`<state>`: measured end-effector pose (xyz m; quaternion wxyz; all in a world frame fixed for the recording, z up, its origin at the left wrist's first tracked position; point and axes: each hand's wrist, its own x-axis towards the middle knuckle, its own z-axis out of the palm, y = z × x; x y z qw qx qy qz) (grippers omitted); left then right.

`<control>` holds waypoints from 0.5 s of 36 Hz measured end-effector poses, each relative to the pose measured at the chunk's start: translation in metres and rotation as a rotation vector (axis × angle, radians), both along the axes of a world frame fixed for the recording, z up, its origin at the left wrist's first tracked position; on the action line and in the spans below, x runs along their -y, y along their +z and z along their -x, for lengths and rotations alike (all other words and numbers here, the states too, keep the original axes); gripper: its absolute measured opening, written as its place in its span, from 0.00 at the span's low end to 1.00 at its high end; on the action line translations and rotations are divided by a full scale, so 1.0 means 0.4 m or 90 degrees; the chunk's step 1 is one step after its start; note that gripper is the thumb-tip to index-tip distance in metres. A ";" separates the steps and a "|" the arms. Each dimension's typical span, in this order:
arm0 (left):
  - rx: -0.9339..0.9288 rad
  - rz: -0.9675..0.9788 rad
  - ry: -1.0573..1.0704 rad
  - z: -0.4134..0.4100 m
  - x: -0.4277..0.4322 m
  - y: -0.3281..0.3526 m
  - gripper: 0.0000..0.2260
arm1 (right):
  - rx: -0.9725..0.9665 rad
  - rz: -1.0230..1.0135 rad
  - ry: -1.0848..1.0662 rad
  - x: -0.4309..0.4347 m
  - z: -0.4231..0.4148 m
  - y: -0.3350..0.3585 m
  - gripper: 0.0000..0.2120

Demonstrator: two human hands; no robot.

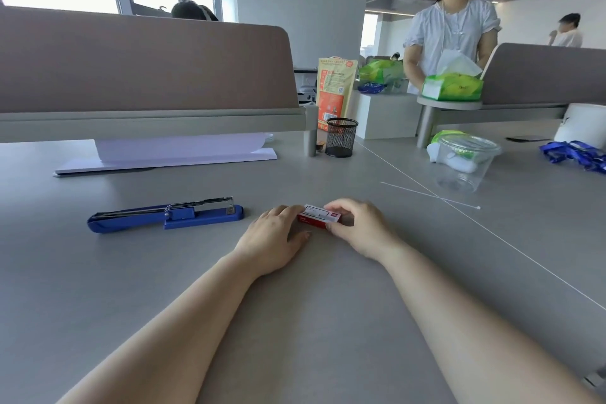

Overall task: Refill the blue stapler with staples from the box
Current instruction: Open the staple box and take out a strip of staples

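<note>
A small red and white staple box (pixel 317 216) lies flat on the grey desk (pixel 328 321), held between both hands. My left hand (pixel 275 239) presses its fingertips against the box's left end. My right hand (pixel 360 226) curls over the right end, thumb at the front and fingers over the top. The blue stapler (pixel 165 215) lies to the left of my hands, swung fully open and flat, with its metal staple channel facing up. Neither hand touches the stapler.
A black mesh pen cup (pixel 341 137) stands behind the box. A stack of white paper (pixel 170 154) lies under the desk divider. A clear plastic tub (pixel 464 159), a thin white stick (pixel 429 195) and blue lanyards (pixel 574 154) are at right. A person stands beyond the desk.
</note>
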<state>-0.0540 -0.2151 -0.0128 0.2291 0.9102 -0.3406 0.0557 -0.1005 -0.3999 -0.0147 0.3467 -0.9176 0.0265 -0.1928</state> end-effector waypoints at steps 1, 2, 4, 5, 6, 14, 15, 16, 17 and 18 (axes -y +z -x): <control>-0.007 0.007 -0.001 0.000 -0.001 0.000 0.24 | -0.001 -0.002 0.001 0.000 -0.001 -0.001 0.13; -0.013 0.012 -0.002 0.000 -0.002 0.000 0.24 | -0.004 -0.004 0.002 0.000 -0.001 -0.001 0.13; -0.016 0.010 -0.002 -0.001 -0.003 0.000 0.24 | -0.011 -0.017 0.006 0.000 -0.002 -0.002 0.13; -0.015 0.003 -0.001 -0.001 -0.003 -0.001 0.24 | -0.013 -0.028 0.010 0.001 -0.002 -0.003 0.14; -0.013 -0.005 0.000 -0.001 -0.002 -0.002 0.24 | -0.014 -0.040 0.013 0.001 -0.002 -0.002 0.14; 0.008 -0.021 0.006 -0.006 0.000 -0.007 0.22 | -0.049 -0.149 0.043 0.020 0.011 0.007 0.25; 0.010 -0.020 0.005 -0.005 -0.001 -0.007 0.21 | -0.056 -0.146 0.038 0.023 0.011 0.006 0.25; 0.011 -0.019 0.005 -0.005 -0.002 -0.007 0.21 | -0.061 -0.143 0.033 0.026 0.010 0.004 0.25; 0.013 -0.017 0.007 -0.005 -0.002 -0.007 0.21 | -0.062 -0.138 0.029 0.027 0.008 0.002 0.25; 0.015 -0.012 0.009 -0.007 -0.003 -0.008 0.20 | -0.061 -0.131 0.025 0.028 0.006 -0.001 0.24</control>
